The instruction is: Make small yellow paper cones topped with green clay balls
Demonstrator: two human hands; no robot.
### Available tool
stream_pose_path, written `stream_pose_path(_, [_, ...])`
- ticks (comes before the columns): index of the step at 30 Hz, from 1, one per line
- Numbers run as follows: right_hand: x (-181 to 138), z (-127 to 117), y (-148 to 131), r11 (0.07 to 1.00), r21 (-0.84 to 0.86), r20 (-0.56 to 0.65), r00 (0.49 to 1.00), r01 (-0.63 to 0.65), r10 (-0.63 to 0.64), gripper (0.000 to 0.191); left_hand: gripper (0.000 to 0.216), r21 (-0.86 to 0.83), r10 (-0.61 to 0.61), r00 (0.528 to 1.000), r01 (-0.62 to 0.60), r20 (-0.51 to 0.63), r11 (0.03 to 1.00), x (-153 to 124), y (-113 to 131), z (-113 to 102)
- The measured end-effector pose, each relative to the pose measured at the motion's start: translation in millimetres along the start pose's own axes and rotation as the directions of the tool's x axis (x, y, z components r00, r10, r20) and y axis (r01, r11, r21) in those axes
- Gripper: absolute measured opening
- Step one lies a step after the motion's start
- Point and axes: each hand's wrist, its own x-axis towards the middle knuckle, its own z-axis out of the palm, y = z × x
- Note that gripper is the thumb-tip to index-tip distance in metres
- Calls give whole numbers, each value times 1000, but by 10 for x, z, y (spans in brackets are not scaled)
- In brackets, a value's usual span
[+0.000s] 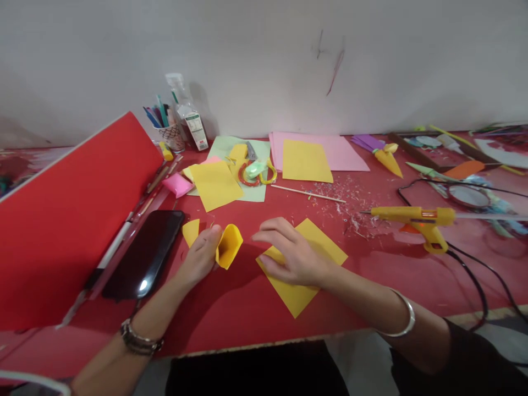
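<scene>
My left hand (202,254) is closed around a rolled yellow paper cone (231,246), its wide mouth turned to the right. A small yellow paper scrap (191,232) shows just behind that hand. My right hand (289,253) is held over a square sheet of yellow paper (307,291), fingers apart and curved, with nothing between them. The sheet lies on the red table with one corner toward the front edge; whether the hand touches it I cannot tell.
A yellow glue gun (416,215) lies at right with its cord. At left are a black phone (144,256) and a leaning red board (82,220). Further back are scissors (270,174), a wooden stick (307,193), pink sheets (346,154), a bottle (192,121) and a pen cup (172,137).
</scene>
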Motion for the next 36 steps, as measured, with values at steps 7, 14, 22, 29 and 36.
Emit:
stream_pose_path(7, [24,12,-13,995,16,65,994,-94,93,20,54,-12,8,994,-9,-110,1000,52,103,36])
stream_pose_path(14, [61,-135,32,908,101,190,904,-407,384,21,43,433,43,997,-10,-66,901,94,7,-72])
stream_pose_path(22, [-407,-461,-257,902,-136,517,748,-410,417,67,40,771,-172,969,246,-179,588,101,137,-143])
stream_pose_path(29, [-826,-358,-425,927,-157,573,732,-342,367,72,39,733,167,970,16,-176,680,94,45,-48])
stream_pose_path(36, [-840,-370,-400,951,36,482,839,-308,254,27,47,474,289,900,-421,328,774,39,136,102])
